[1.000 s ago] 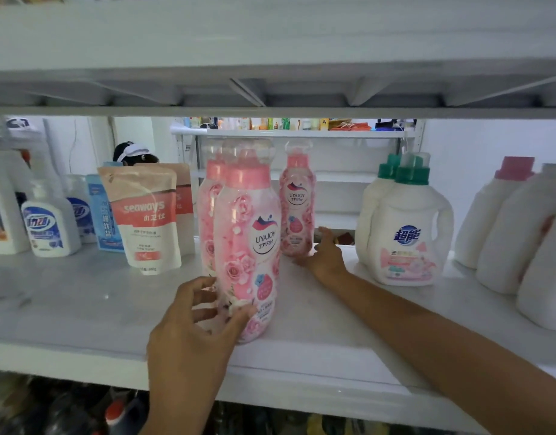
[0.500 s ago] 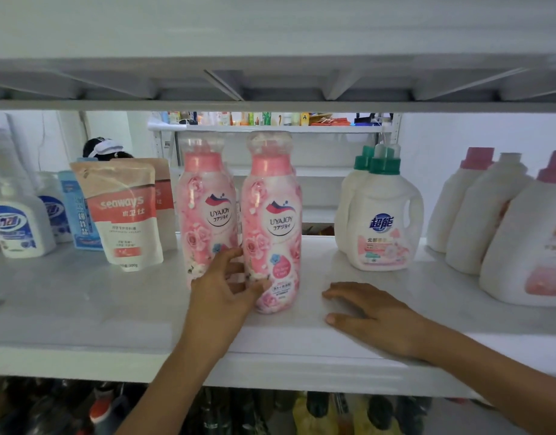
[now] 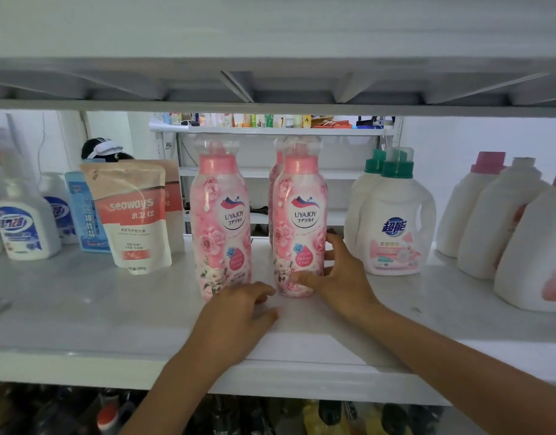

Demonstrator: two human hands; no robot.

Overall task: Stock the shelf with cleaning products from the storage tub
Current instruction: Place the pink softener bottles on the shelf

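Right hand (image 3: 339, 279) is curling around the right pink bottle (image 3: 298, 221); left hand (image 3: 239, 312) is resting relaxed on the shelf (image 3: 82, 309), holding nothing.

You've got three pink UYAJOY bottles (image 3: 219, 227). Left of them are two seaways pouches (image 3: 135, 215); right of them, two green-capped jugs (image 3: 396, 227) and three white jugs (image 3: 496, 221).

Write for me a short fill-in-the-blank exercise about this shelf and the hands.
1. The right hand grips a pink bottle labelled ____.
2. The white jug right of it has a ____ cap.
3. The front pouch carries the brand name ____.
Missing words: UYAJOY; green; seaways.
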